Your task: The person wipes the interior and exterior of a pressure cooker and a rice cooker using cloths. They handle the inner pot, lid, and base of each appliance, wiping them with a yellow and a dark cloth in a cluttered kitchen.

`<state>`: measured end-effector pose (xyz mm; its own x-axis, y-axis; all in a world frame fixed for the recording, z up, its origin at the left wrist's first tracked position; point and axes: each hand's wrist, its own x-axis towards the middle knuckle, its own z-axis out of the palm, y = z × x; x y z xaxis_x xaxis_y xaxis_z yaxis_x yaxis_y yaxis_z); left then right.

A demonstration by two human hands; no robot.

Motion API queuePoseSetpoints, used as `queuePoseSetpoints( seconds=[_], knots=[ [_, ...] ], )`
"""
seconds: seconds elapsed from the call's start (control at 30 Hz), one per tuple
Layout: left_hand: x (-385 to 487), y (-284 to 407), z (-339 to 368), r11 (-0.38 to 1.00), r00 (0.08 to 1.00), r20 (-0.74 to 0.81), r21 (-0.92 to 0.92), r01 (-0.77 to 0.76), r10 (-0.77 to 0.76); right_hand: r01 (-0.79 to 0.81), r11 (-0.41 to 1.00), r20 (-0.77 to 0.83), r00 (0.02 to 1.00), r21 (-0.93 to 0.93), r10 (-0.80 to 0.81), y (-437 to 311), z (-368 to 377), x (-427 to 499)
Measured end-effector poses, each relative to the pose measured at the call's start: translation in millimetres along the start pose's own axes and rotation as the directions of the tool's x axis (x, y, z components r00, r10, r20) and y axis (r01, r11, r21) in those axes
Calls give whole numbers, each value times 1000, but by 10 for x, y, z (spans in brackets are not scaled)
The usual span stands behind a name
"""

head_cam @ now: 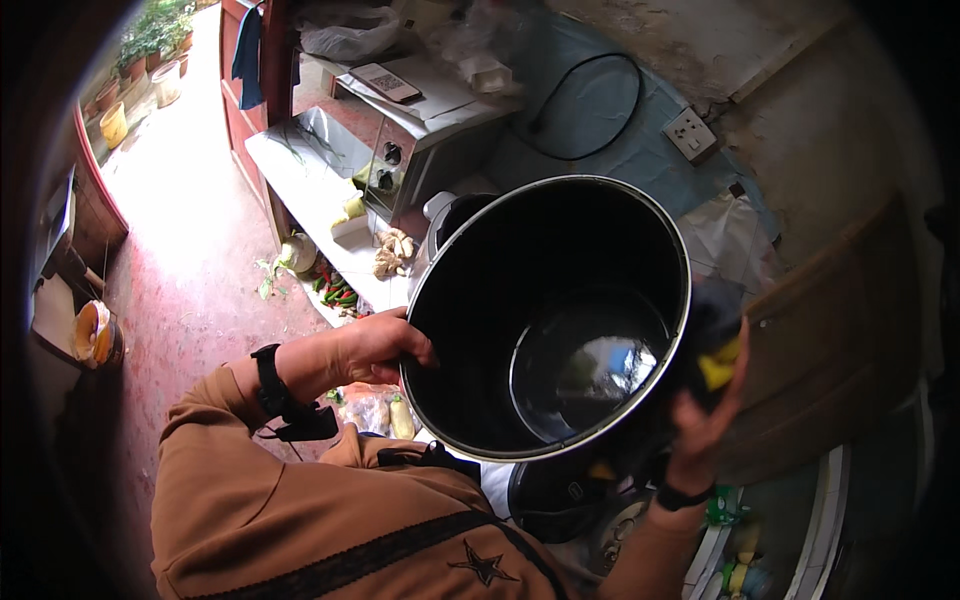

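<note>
A large round pot with a dark inner surface (480,300) is tilted in front of me, its mouth facing up towards the camera. My left hand (386,349) grips the left side of its rim, thumb over the edge. On the pot's outer right side is my right hand (705,420), blurred, holding a dark and yellow cloth (718,364) against or close to the wall. Light reflects off the pot's bottom. Behind its upper left rim, part of a white and black appliance (440,206) shows.
Ginger (391,251) lies on a white counter (307,191) at the left, with chillies (335,289) below. A phone (386,82) rests on a cabinet. A black cable (637,82) and a wall socket (690,136) are behind the pot. A dark rounded object (555,495) stands beneath it.
</note>
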<state>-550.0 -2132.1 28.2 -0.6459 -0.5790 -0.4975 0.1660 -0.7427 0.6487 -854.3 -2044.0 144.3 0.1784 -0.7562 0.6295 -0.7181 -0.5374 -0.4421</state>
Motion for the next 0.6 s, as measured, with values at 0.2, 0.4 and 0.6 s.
queuePoseSetpoints(
  seconds=[0.2,0.4,0.6],
  knots=[
    [74,-60,-27,976,919,357,-74,207,-168,-338,756,366,920,561,140,229,-202,787],
    [269,-397,-67,813,758,570,-246,527,-319,-572,496,441,820,653,365,446,148,302],
    [580,-572,-122,901,856,513,-400,169,67,-256,780,-152,901,571,407,274,1410,-557]
  ],
)
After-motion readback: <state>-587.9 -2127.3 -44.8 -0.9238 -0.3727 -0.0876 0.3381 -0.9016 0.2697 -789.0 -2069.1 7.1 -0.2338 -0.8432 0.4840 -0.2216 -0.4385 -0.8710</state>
